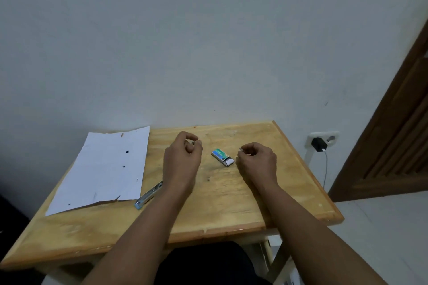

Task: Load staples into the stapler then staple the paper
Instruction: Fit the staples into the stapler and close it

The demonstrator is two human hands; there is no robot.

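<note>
A small green-and-white staple box [222, 157] lies slid partly open in the middle of the wooden table [266, 192]. My left hand [183, 157] hovers left of the box, its fingertips pinched on a small grey strip of staples [193, 143]. My right hand [258, 159] sits just right of the box with fingers curled shut; a pale speck at its fingertips is too small to identify. The blue-and-silver stapler [148, 195] lies flat by the paper's near right corner, its far end hidden under my left forearm. The white paper [104, 169] lies on the table's left side.
The table stands against a pale wall. A wall socket with a black charger [319, 143] and a hanging cable is to the right, beyond the table edge. A brown wooden door [393, 134] stands at the far right. Dark-clothed legs are under the near edge.
</note>
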